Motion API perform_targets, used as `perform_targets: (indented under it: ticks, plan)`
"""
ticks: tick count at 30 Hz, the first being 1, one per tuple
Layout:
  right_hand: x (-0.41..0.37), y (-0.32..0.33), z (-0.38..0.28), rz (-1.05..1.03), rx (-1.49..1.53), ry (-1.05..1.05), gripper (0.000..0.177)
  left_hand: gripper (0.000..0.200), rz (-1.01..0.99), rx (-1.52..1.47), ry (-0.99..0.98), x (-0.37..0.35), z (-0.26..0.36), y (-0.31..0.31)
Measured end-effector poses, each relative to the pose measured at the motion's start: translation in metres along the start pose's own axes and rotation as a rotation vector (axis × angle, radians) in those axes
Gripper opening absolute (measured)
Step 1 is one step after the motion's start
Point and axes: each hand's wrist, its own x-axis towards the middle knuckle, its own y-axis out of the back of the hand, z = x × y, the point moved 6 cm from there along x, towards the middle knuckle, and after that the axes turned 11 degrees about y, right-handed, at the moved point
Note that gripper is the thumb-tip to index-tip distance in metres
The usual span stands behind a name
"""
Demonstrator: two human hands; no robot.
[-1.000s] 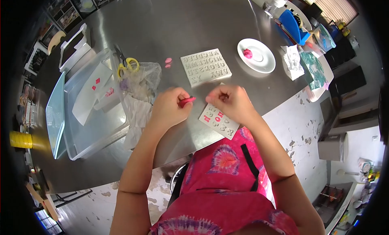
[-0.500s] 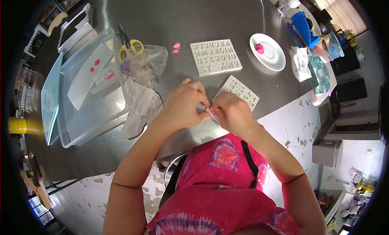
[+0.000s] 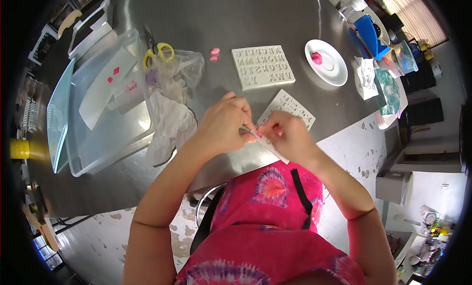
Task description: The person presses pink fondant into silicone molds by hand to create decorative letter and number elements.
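My left hand [image 3: 226,123] pinches the near left edge of a small off-white mould [image 3: 296,109] with letter-like hollows, which is tilted at the table's front edge. A small bit of pink paste [image 3: 259,135] shows on the mould beside my left fingertips. My right hand [image 3: 291,139] is curled over the mould, its fingers bent together close to the pink bit; what they hold, if anything, is hidden. Beyond both hands lies a larger alphabet mould [image 3: 263,66]. Two pink pieces [image 3: 214,54] rest on the metal table to its left.
A white saucer [image 3: 336,71] carries a pink lump [image 3: 316,58]. At left are a clear plastic tub [image 3: 81,159] with pink cut-outs on white sheets, yellow-handled scissors [image 3: 166,50], a plastic bag [image 3: 189,68] and a crumpled white cloth [image 3: 169,122]. Tissue [image 3: 366,78] lies at right.
My right hand has lifted slightly and moved right, away from my left fingertips, uncovering more of the mould's near edge and the pink bit. My left hand keeps its pinch.
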Motion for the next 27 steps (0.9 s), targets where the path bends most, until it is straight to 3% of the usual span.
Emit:
perform_targets:
  ticks: [1,2,4,8,10,12,13,14,17,20,22,24,26,27]
  plan:
    - [-0.003,-0.003,0.009,-0.099,0.158,-0.262,0.007,0.020,-0.001,-0.009,0.011,-0.002,-0.001,-0.002]
    - [-0.008,-0.010,0.014,-0.110,0.162,-0.270,0.007,0.019,-0.010,0.002,0.013,-0.002,0.000,-0.002]
    - [-0.007,-0.013,0.002,0.048,-0.004,0.155,0.007,0.019,-0.022,0.017,0.005,0.000,0.000,-0.003]
    - [-0.014,-0.022,-0.021,0.114,-0.342,0.426,0.006,0.018,-0.027,0.051,-0.018,0.001,-0.002,-0.004]
    - [-0.011,-0.017,-0.020,0.116,-0.340,0.401,0.005,0.018,-0.016,0.065,-0.048,0.003,0.001,-0.002]
    - [-0.002,-0.010,0.007,-0.034,0.183,0.022,0.005,0.019,0.002,-0.009,-0.045,0.000,0.002,0.000]
    - [0.000,-0.006,0.016,-0.031,0.243,-0.145,0.012,0.019,0.006,-0.016,-0.038,0.001,0.002,0.000]
    - [-0.005,-0.013,0.018,-0.045,0.249,-0.155,0.012,0.019,0.002,0.007,-0.028,0.000,0.004,-0.001]
    - [-0.013,-0.020,-0.007,0.105,-0.151,0.345,0.006,0.019,-0.019,0.044,-0.029,-0.001,0.002,-0.003]
    - [-0.014,-0.022,-0.015,0.100,-0.247,0.397,0.008,0.018,-0.017,0.049,-0.039,0.001,0.003,-0.002]
    - [-0.004,-0.009,-0.011,0.075,-0.127,0.328,0.008,0.018,-0.017,0.044,-0.039,0.002,0.004,-0.001]
    - [0.000,-0.005,0.006,-0.111,0.230,-0.242,0.010,0.017,0.011,0.030,-0.065,-0.001,0.004,-0.002]
    - [-0.006,-0.017,0.013,-0.141,0.143,-0.208,0.007,0.017,-0.015,0.049,-0.037,-0.003,0.004,-0.003]
    - [-0.008,-0.020,0.004,-0.017,-0.035,0.061,0.006,0.017,-0.029,0.081,-0.033,-0.001,0.005,-0.002]
